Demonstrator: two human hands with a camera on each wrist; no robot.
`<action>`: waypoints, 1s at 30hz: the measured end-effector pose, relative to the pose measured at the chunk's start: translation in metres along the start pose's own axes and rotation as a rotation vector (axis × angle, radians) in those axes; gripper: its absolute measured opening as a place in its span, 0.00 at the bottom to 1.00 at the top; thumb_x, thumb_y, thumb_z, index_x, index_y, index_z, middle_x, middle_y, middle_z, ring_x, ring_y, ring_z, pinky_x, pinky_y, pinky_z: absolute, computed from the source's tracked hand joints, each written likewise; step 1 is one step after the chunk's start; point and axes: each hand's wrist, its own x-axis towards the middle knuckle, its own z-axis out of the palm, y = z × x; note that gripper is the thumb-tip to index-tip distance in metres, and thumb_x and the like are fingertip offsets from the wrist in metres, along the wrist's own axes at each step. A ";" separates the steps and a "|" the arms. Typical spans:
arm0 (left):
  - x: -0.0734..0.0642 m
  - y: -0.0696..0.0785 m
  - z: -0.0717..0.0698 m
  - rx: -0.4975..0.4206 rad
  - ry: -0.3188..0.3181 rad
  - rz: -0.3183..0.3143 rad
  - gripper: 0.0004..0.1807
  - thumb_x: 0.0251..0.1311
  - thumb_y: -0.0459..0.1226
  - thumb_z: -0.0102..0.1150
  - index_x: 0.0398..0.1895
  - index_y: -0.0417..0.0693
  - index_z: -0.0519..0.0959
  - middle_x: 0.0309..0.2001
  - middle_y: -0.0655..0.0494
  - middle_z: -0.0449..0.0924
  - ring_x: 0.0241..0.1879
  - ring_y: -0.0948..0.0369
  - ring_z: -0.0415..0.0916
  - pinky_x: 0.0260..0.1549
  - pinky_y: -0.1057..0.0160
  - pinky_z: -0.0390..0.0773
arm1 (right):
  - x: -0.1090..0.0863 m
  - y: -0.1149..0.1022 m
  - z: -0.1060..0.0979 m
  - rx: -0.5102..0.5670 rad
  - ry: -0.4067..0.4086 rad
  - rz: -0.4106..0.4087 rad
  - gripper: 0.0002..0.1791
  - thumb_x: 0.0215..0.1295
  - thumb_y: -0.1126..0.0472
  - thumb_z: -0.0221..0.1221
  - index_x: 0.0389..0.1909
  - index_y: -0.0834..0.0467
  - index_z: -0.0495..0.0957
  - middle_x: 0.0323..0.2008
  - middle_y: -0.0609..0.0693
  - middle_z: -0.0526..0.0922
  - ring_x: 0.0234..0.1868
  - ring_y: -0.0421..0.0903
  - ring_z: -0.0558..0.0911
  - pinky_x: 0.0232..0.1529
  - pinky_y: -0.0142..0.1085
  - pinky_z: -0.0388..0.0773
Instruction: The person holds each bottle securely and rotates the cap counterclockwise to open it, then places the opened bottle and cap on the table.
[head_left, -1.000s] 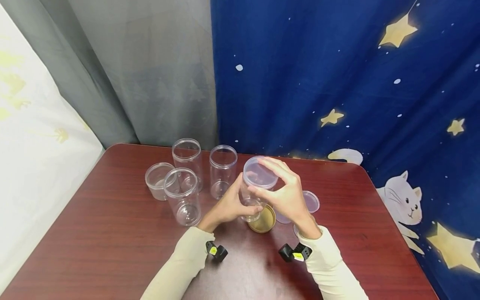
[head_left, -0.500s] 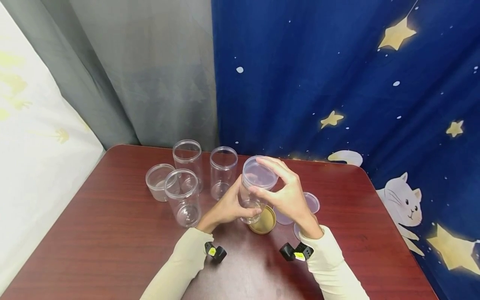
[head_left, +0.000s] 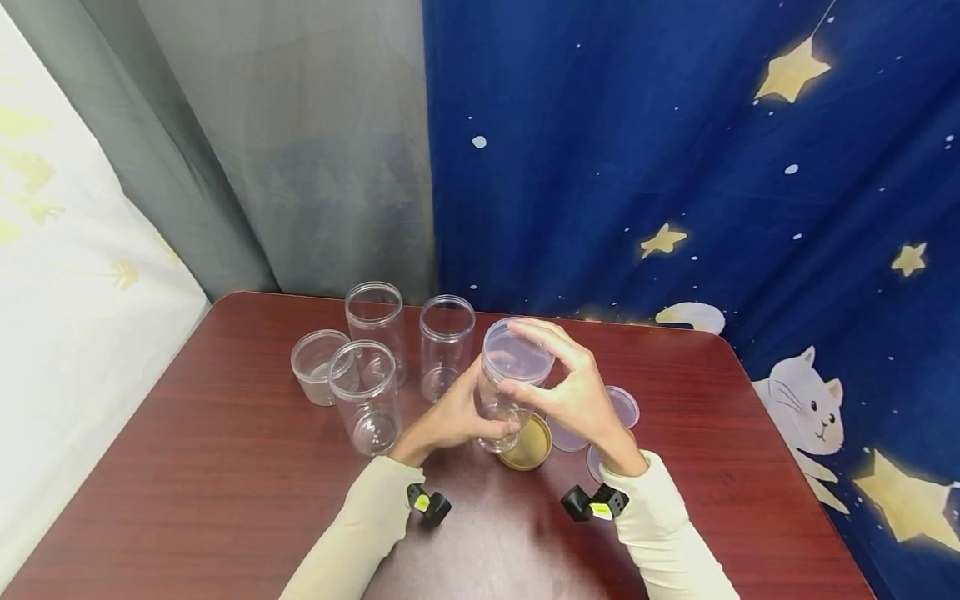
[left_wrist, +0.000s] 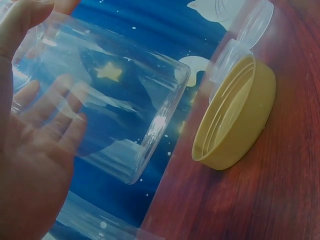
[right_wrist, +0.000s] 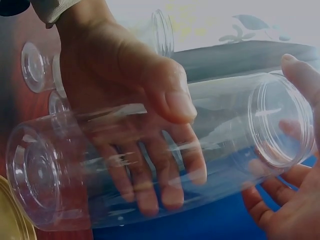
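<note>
1. Two hands meet on one clear plastic jar [head_left: 508,385], which you hold just above the red-brown table [head_left: 225,500], near its middle and tilted slightly.
2. Your left hand [head_left: 450,414] wraps the jar's lower body: the fingers [right_wrist: 150,185] curl round its far side, slightly apart, and the thumb [right_wrist: 175,102] presses the near wall.
3. Your right hand [head_left: 573,396] cups the jar's open mouth [right_wrist: 277,122]. Its fingers are curved and spread round the threaded rim, with the thumb on the side wall. Whether a lid sits under them, you cannot tell from these views.
4. Just beneath the jar, a gold screw lid [head_left: 527,442] lies on the table with its hollow side up; the jar's base hangs above its edge, not touching it.
5. Right of the gold lid, partly hidden by your right hand, lie clear plastic lids [head_left: 622,406] flat on the table.
6. Left of your hands stand four more clear jars, all open and upright: a short one [head_left: 315,367], a tall one in front [head_left: 365,396], and two tall ones behind [head_left: 373,321] [head_left: 446,342].
7. Behind the table hang a grey curtain [head_left: 300,150] and a blue star-and-cat cloth [head_left: 675,167].
</note>
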 end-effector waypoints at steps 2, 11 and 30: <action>0.000 0.000 0.000 -0.002 -0.005 0.001 0.49 0.42 0.29 0.75 0.70 0.50 0.60 0.58 0.48 0.75 0.54 0.56 0.76 0.60 0.59 0.74 | 0.000 0.000 0.000 0.015 -0.013 0.002 0.37 0.46 0.69 0.76 0.61 0.57 0.77 0.60 0.50 0.79 0.63 0.47 0.74 0.60 0.35 0.71; -0.001 0.001 -0.002 0.027 -0.014 -0.012 0.49 0.41 0.30 0.76 0.70 0.50 0.61 0.58 0.49 0.76 0.55 0.56 0.76 0.61 0.57 0.73 | 0.001 0.004 -0.003 0.114 -0.077 0.021 0.37 0.47 0.71 0.74 0.62 0.56 0.76 0.61 0.50 0.78 0.64 0.49 0.74 0.59 0.36 0.73; -0.003 -0.003 0.000 0.023 0.017 -0.029 0.49 0.43 0.30 0.75 0.70 0.49 0.60 0.57 0.48 0.76 0.54 0.57 0.77 0.59 0.60 0.74 | 0.000 0.007 -0.007 0.035 -0.149 -0.044 0.38 0.50 0.67 0.74 0.65 0.58 0.72 0.68 0.52 0.69 0.70 0.51 0.66 0.67 0.39 0.67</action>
